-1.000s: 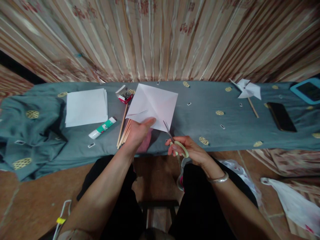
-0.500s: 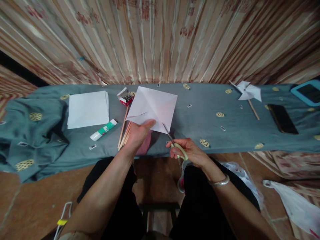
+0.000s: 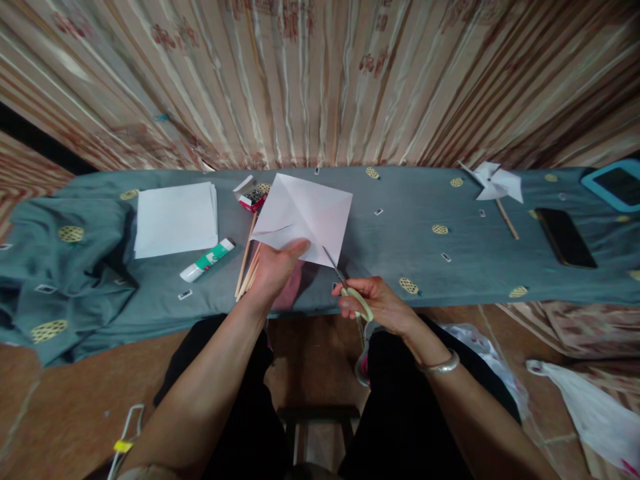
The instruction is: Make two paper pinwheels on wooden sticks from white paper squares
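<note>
A square sheet of white paper with diagonal creases is pinched at its near edge by my left hand, thumb on top. One slit runs inward near its left corner. My right hand grips scissors with pale green handles; their blades lie at the sheet's near right corner. Under my left forearm are several wooden sticks, and a pink item shows partly below the paper. Just left of the sheet stands an open red box of pins.
On the cloth-covered table lie a paper stack and a glue stick at left. A finished paper pinwheel, a black phone and a blue-framed device lie at right. A curtain hangs behind.
The paper and the scissors have shifted very slightly to the left. Both hands keep their holds, and the other things stay where they were.
</note>
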Available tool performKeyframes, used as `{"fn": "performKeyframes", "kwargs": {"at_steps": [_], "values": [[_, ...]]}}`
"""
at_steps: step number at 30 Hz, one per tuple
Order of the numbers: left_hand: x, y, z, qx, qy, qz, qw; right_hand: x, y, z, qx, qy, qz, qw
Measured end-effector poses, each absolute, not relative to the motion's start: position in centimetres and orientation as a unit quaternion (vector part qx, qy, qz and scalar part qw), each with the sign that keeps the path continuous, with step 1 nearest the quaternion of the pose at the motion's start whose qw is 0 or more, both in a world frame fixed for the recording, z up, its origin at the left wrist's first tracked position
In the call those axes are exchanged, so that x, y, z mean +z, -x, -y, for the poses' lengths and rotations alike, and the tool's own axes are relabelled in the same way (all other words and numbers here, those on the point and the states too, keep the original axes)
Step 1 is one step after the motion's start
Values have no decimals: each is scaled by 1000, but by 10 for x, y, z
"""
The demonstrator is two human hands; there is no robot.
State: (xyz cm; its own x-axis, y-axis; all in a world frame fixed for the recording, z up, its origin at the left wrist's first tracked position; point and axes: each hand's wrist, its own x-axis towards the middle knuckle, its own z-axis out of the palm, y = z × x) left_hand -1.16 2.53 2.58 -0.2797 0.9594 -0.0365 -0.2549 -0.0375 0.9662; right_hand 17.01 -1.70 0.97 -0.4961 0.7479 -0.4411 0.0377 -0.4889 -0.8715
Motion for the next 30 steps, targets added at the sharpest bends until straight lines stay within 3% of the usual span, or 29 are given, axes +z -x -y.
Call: {"fn": "performKeyframes", "kwargs": {"at_steps": [30], "values": [[12, 9, -23, 607, -370, -502, 493, 12, -166, 16, 734, 460, 432, 252]]}}
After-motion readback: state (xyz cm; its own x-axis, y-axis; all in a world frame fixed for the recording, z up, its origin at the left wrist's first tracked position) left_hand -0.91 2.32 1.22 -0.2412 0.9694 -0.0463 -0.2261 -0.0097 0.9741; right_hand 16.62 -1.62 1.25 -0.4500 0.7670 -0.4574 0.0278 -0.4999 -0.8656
